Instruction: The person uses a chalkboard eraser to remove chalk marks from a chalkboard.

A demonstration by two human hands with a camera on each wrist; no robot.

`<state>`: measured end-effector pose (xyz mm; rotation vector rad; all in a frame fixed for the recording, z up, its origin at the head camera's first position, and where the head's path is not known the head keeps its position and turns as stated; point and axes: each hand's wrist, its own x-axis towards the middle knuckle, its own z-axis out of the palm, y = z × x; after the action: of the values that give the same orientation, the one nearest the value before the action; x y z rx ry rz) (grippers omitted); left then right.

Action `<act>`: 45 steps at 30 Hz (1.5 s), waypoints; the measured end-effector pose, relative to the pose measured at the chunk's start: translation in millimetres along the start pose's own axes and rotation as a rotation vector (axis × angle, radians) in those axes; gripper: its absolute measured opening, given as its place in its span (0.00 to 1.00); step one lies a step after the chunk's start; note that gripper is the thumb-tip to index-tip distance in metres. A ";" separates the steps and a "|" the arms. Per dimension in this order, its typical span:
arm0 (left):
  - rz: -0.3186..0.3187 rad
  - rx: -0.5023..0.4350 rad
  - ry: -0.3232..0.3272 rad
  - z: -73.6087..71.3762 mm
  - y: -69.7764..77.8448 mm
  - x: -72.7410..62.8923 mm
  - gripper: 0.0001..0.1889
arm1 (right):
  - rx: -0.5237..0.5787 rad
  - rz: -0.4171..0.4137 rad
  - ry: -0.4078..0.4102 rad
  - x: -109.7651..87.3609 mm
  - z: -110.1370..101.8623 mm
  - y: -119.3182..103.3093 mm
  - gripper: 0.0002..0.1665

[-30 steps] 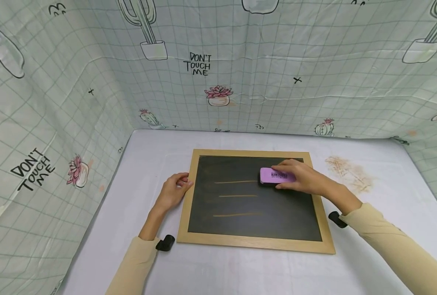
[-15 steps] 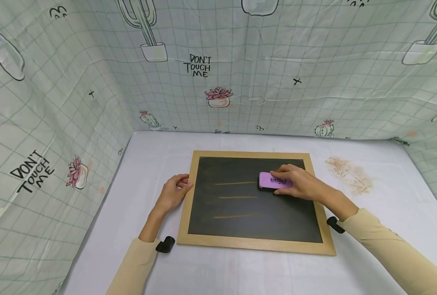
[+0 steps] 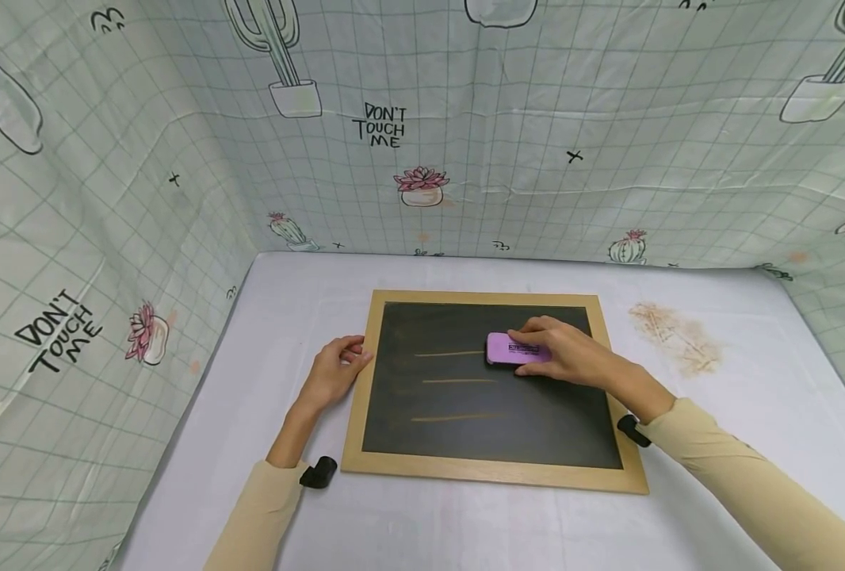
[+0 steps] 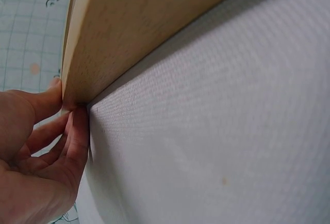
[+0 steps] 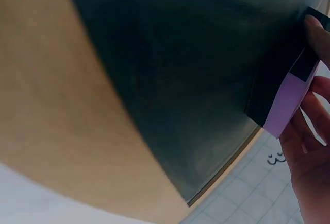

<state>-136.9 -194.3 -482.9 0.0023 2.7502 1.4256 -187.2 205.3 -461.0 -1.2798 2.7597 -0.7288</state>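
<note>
A chalkboard (image 3: 565, 432) in a light wooden frame lies flat, bearing three yellowish chalk lines (image 3: 458, 381) on its left half. My right hand (image 3: 572, 353) grips a purple-topped eraser (image 3: 499, 349) from its right end, thumb on the near side and fingers on the far side. The eraser's dark underside is down on the board, at the right end of the top line. At the board's left edge, my left hand (image 3: 331, 374) holds the wooden frame (image 4: 124, 23); in the left wrist view the thumb touches its upper edge and curled fingers meet its bottom edge.
A white cloth (image 3: 422, 523) covers the table. Brownish dust smudges (image 3: 679, 337) mark it to the right of the board. A grid-patterned curtain (image 3: 508, 119) with plant drawings stands behind and at both sides. Black wrist cameras (image 3: 319, 473) sit by both sleeves.
My right hand has moved left with the eraser, and slightly toward me, covering more of the top chalk line's right end. The left hand and the board have stayed in place.
</note>
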 end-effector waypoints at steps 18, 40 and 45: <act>-0.004 0.004 -0.002 -0.9 1.9 -1.7 0.21 | 0.050 -0.052 -0.041 25.4 10.6 -13.9 0.36; -0.007 0.003 0.004 0.2 3.3 -1.2 0.21 | 0.039 -0.135 -0.077 57.1 24.7 -29.8 0.36; -0.009 0.009 0.005 0.2 2.7 -1.4 0.21 | 0.030 -0.147 -0.094 65.2 28.0 -36.6 0.36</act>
<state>-135.6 -192.6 -480.8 -0.0137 2.7571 1.4127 -198.5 126.3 -459.1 -1.4828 2.5936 -0.6949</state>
